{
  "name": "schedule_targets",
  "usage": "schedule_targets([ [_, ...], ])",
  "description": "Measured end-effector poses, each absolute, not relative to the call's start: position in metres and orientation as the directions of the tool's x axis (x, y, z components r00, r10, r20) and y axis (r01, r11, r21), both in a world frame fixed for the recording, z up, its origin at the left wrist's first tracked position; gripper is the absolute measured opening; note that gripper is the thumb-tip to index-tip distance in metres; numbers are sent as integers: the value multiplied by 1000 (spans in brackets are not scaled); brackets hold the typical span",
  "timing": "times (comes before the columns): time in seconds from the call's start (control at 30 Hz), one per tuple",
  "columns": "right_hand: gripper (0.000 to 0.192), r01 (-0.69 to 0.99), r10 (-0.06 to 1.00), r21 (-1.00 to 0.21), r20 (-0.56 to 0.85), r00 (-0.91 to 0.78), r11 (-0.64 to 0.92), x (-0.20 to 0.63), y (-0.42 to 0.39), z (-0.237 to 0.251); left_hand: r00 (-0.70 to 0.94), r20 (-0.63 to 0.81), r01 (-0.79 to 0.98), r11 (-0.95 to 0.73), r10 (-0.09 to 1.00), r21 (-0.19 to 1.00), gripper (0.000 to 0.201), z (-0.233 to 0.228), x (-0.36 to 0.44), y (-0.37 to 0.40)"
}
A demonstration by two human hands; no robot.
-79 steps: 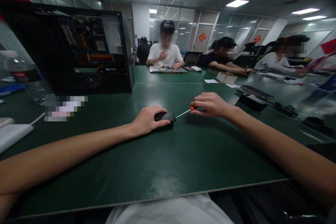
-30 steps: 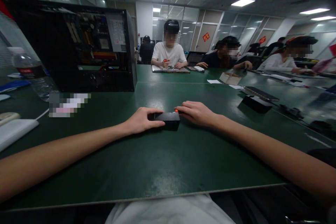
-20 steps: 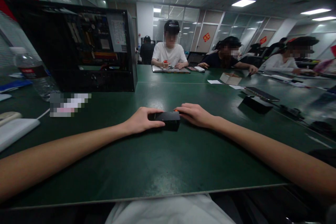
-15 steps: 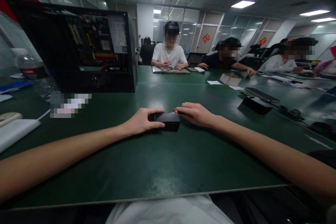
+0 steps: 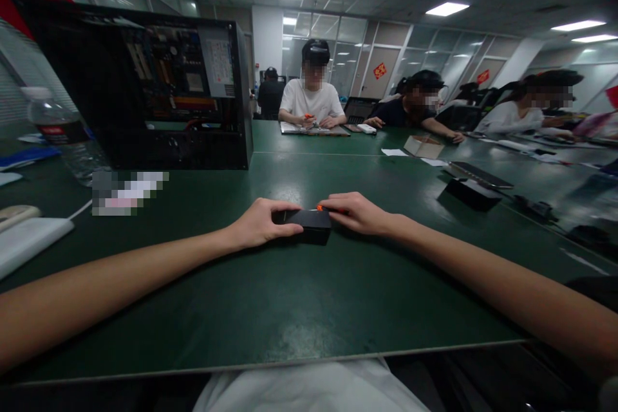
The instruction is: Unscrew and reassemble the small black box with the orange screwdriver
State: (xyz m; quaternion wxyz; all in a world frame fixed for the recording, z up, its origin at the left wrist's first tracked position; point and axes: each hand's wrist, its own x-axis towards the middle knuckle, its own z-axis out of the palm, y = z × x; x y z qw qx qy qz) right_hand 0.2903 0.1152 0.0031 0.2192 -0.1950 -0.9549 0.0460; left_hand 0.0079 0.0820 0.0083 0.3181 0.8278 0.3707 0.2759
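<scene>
A small black rectangular box [image 5: 313,220] lies on the green table in front of me. My left hand [image 5: 263,222] grips its left end, thumb along the near side and fingers along the far side. My right hand [image 5: 356,212] is closed at the box's right end around a slim tool with an orange part [image 5: 320,208], which looks like a screwdriver. Its thin tip points left over the top of the box; most of the handle is hidden in my fingers. Whether the tip touches the box I cannot tell.
An open black computer case [image 5: 193,151] stands at the back left beside a plastic bottle [image 5: 67,135]. A white device [image 5: 33,241] lies at far left. On the right are a black box [image 5: 472,194] and an open carton [image 5: 423,147]. A person [image 5: 311,100] sits opposite.
My right hand, with the tool, has shifted slightly left and a little down toward the box. Less of the thin metal tip shows. My left hand and the box have hardly moved.
</scene>
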Motion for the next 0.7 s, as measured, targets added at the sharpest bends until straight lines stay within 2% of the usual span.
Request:
schedule_targets([
  [0.13, 35, 339, 402, -223, 373, -836, 914, 290, 117, 5, 573, 223, 446, -529, 788, 722, 52, 10, 8, 80],
  [0.4, 30, 466, 471, -97, 322, -821, 879, 319, 119, 11, 513, 265, 446, -517, 816, 731, 55, 9, 8, 81],
  [0.53, 29, 567, 546, -17, 293, -785, 824, 328, 125, 9, 458, 270, 401, -468, 847, 788, 54, 8, 7, 87],
  [0.63, 31, 613, 594, -11, 260, -761, 790, 324, 127, 5, 426, 267, 333, -425, 864, 842, 51, 5, 6, 92],
  [0.7, 31, 629, 611, -4, 246, -753, 777, 320, 127, 4, 362, 260, 318, -381, 895, 868, 57, 3, 6, 95],
])
